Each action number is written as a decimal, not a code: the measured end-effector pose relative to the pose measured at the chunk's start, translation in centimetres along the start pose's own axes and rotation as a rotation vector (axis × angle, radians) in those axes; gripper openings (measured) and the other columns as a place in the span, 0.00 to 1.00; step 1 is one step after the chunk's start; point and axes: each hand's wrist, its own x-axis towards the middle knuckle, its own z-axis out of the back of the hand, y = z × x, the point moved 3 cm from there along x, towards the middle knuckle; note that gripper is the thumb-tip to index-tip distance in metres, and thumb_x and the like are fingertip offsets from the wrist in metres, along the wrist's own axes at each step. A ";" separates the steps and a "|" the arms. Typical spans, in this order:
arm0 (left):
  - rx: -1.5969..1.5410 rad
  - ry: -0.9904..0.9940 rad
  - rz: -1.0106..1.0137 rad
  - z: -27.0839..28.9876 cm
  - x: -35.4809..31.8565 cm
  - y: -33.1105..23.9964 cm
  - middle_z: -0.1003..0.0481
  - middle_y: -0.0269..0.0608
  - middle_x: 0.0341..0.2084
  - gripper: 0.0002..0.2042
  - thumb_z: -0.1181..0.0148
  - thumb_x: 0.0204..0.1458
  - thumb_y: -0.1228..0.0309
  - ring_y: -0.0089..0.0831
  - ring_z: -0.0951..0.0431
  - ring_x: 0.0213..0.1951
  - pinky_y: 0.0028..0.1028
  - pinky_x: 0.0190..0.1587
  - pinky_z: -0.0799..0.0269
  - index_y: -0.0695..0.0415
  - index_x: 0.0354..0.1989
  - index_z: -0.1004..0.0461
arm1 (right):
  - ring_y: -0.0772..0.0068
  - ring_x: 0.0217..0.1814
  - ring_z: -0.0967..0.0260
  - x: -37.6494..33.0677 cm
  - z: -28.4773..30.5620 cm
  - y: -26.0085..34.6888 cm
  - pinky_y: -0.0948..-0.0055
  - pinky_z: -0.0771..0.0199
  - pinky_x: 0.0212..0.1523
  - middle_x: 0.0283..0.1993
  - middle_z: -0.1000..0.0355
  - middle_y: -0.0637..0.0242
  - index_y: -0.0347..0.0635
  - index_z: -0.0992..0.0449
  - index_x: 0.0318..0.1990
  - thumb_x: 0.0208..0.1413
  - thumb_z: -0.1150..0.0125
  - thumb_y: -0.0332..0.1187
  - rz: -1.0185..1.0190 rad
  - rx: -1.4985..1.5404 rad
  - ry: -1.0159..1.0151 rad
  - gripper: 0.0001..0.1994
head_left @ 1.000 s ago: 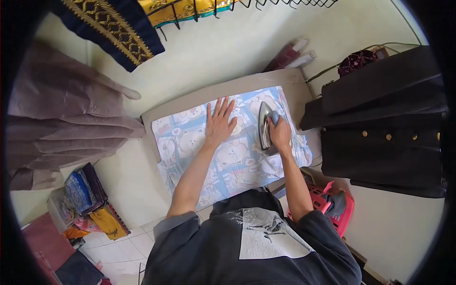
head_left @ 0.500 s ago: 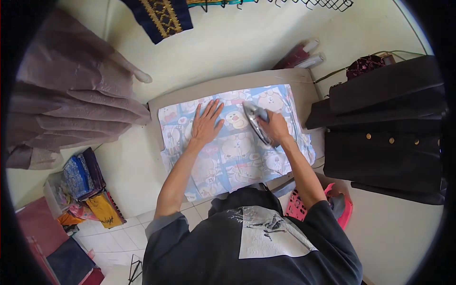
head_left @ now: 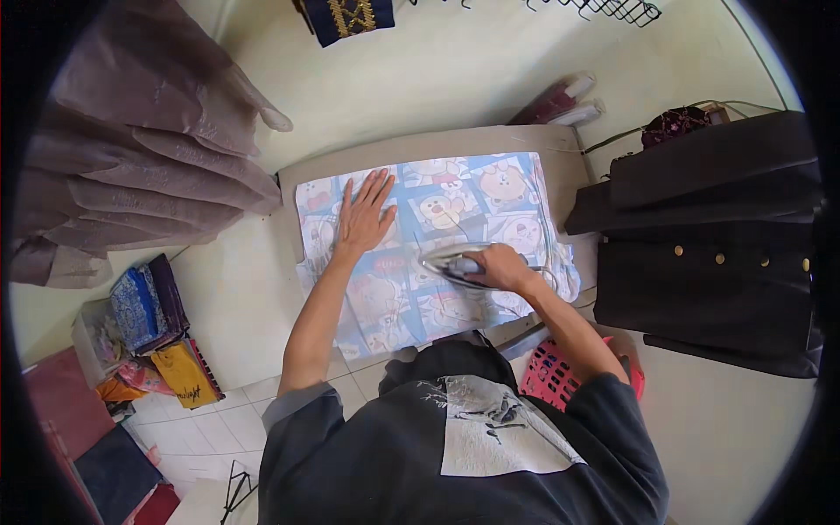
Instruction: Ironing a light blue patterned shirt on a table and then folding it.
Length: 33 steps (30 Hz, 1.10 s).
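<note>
A light blue and white cloth (head_left: 385, 306) printed with cartoon animals lies spread over a beige padded ironing table (head_left: 420, 143). Toward the cloth's upper left, my left hand (head_left: 363, 219) rests flat on the fabric, fingers stretched out. My right hand (head_left: 500, 267) is wrapped round the handle of a clothes iron (head_left: 449, 262), whose pointed tip faces left. The iron sits on the cloth, right of its middle; my hand covers its rear part.
Brownish-mauve sheer garments (head_left: 157, 166) hang at the left, a dark jacket with gold buttons (head_left: 700, 280) at the right. Folded fabrics (head_left: 144, 306) are stacked at the lower left. A pink basket (head_left: 549, 374) stands below the table's right end. Rolls (head_left: 560, 101) lean against the wall.
The iron in my right hand has moved down toward me and swung round, its tip turning from up-left to left. My left hand has shifted slightly to the left, still flat on the cloth.
</note>
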 end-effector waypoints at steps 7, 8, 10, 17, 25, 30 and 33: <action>0.023 -0.073 0.000 0.3 -0.2 -0.2 0.48 0.35 0.74 0.32 0.51 0.62 0.55 0.33 0.51 0.75 0.49 0.75 0.65 0.50 0.74 0.47 | 0.43 0.39 0.23 0.6 2.1 -2.2 0.49 0.24 0.40 0.34 0.21 0.50 0.50 0.20 0.47 0.49 0.32 0.44 -0.297 0.119 -0.200 0.19; 0.033 -0.125 0.001 0.4 -0.4 -0.3 0.47 0.35 0.74 0.33 0.49 0.61 0.55 0.33 0.50 0.75 0.49 0.75 0.65 0.51 0.74 0.46 | 0.43 0.40 0.23 1.0 2.6 -2.8 0.50 0.24 0.41 0.35 0.21 0.49 0.49 0.20 0.47 0.48 0.31 0.43 -0.375 0.157 -0.277 0.19; 0.046 -0.078 0.002 0.2 -1.5 -1.8 0.47 0.36 0.74 0.33 0.48 0.61 0.55 0.33 0.50 0.75 0.49 0.75 0.64 0.51 0.74 0.45 | 0.42 0.41 0.23 1.7 3.3 -4.0 0.50 0.24 0.43 0.37 0.21 0.48 0.47 0.20 0.47 0.48 0.30 0.42 -0.503 0.193 -0.378 0.19; -0.107 0.014 -0.051 -0.6 -4.7 -6.7 0.46 0.36 0.74 0.34 0.46 0.60 0.54 0.33 0.49 0.74 0.47 0.75 0.62 0.54 0.73 0.44 | 0.44 0.40 0.22 1.6 3.7 -6.8 0.55 0.25 0.43 0.38 0.21 0.46 0.39 0.20 0.46 0.47 0.27 0.41 -0.526 0.234 -0.431 0.21; -0.265 0.003 -0.242 -1.3 0.6 -10.4 0.47 0.39 0.74 0.34 0.46 0.60 0.53 0.40 0.51 0.75 0.49 0.74 0.60 0.54 0.72 0.44 | 0.42 0.44 0.23 -1.2 3.8 -6.3 0.51 0.26 0.45 0.40 0.21 0.46 0.44 0.20 0.49 0.48 0.29 0.39 -0.652 0.339 -0.496 0.20; -0.105 0.148 -0.359 -1.2 -2.3 -10.8 0.49 0.34 0.75 0.36 0.50 0.60 0.46 0.38 0.54 0.76 0.50 0.75 0.62 0.51 0.74 0.46 | 0.43 0.45 0.23 -0.2 4.9 -7.9 0.53 0.25 0.46 0.40 0.20 0.47 0.43 0.19 0.48 0.45 0.26 0.45 -0.726 0.275 -0.472 0.24; -0.124 0.204 -0.344 0.1 -4.9 -10.0 0.47 0.32 0.74 0.36 0.47 0.58 0.47 0.36 0.52 0.75 0.48 0.75 0.64 0.49 0.74 0.45 | 0.43 0.45 0.23 -0.2 4.8 -8.2 0.51 0.25 0.46 0.40 0.20 0.48 0.46 0.18 0.48 0.46 0.27 0.45 -0.740 0.276 -0.486 0.22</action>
